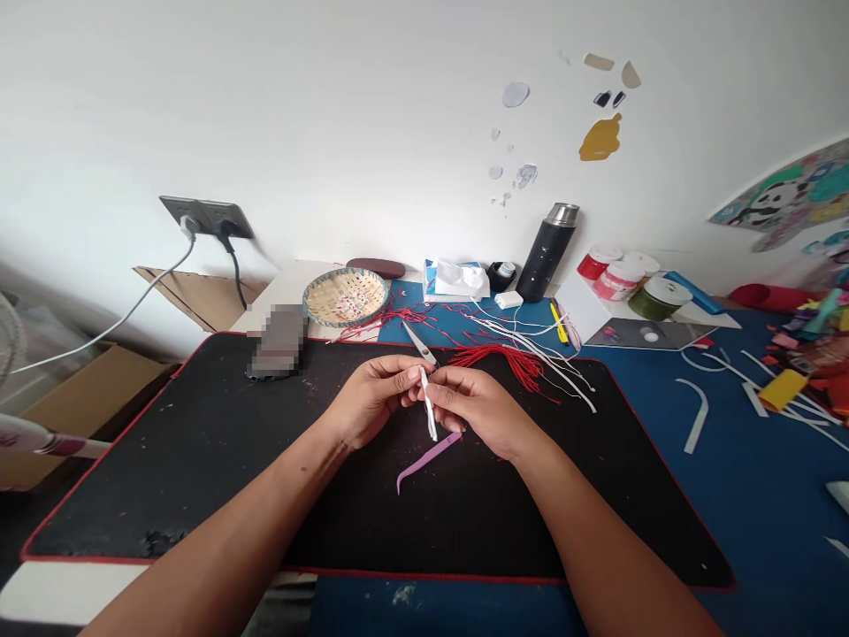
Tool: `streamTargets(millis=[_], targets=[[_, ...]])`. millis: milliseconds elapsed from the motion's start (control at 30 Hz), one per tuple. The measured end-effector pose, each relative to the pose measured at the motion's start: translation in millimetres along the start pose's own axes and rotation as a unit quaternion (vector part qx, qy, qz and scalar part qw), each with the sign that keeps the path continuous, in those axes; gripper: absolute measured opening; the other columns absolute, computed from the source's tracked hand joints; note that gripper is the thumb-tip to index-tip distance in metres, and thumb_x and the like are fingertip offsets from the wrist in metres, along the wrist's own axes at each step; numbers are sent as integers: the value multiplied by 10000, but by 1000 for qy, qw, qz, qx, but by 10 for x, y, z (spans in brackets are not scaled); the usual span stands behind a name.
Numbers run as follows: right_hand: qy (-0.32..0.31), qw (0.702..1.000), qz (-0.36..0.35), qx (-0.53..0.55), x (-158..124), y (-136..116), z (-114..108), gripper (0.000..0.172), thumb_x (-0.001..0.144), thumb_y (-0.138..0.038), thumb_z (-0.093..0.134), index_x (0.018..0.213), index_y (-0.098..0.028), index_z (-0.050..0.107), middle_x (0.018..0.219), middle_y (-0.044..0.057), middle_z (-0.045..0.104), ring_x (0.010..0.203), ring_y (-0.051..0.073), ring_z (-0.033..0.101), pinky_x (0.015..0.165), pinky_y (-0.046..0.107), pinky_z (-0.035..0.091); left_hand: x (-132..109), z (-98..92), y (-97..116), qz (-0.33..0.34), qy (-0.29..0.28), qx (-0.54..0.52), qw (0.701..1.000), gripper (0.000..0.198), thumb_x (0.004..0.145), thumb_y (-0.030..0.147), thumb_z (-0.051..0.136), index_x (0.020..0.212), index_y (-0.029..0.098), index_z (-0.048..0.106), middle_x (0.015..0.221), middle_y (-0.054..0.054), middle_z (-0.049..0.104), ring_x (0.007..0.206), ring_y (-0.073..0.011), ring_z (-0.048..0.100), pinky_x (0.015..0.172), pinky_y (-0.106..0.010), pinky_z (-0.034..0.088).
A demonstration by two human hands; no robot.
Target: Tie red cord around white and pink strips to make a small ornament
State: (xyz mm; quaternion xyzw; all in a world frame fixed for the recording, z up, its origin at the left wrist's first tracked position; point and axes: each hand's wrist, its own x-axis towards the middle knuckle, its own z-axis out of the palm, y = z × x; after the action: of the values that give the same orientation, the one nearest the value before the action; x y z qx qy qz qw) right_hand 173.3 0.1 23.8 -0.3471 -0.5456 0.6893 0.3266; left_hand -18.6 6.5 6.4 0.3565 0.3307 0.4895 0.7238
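Between the fingertips of both hands is a narrow white folded strip point(429, 413), paper or ribbon, I cannot tell which. My left hand point(385, 394) pinches its upper end, and my right hand point(472, 402) pinches it from the other side with thumb and fingers. On the black mat just below lies a pair of purple bent-tip tweezers point(424, 462). Scissors point(417, 343) lie behind the hands, their handles mostly hidden. To the right of the scissors spreads a bundle of red cords point(508, 361), with white cords point(557, 354) beside it.
The black mat point(199, 469) has a red edge. Along the wall stand a woven basket point(325, 310) with small bits in it, a tissue box point(431, 281), a black thermos point(547, 252) and ribbon spools point(660, 298). A phone point(279, 341) leans at left; paper scraps point(693, 416) lie right.
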Motion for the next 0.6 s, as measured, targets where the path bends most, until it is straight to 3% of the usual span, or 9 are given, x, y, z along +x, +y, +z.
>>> streamTargets(millis=[100, 267, 600], targets=[[-4, 1000, 5, 7, 0, 11, -6, 390, 889, -546, 788, 898, -158, 746, 696, -10, 597, 541, 90, 468, 519, 258, 350, -8, -19, -5, -27, -18, -17, 999, 348, 691, 349, 975, 947, 137, 871, 701, -56, 692, 620, -110, 551, 586, -225, 430], [-8, 999, 20, 24, -6, 21, -17, 385, 877, -542, 804, 900, -161, 748, 680, -14, 582, 555, 98, 488, 514, 251, 350, -26, -20, 23, -48, -41, -10, 998, 322, 672, 376, 985, 866, 149, 865, 699, -58, 701, 602, -105, 549, 583, -226, 430], [0, 1000, 7, 2, 1, 43, -36, 352, 910, -514, 784, 938, -164, 765, 699, -14, 597, 545, 90, 490, 526, 253, 358, -39, 40, 99, -9, -38, 46, 998, 327, 679, 411, 976, 780, 133, 837, 723, -51, 683, 653, -117, 542, 624, -247, 399]])
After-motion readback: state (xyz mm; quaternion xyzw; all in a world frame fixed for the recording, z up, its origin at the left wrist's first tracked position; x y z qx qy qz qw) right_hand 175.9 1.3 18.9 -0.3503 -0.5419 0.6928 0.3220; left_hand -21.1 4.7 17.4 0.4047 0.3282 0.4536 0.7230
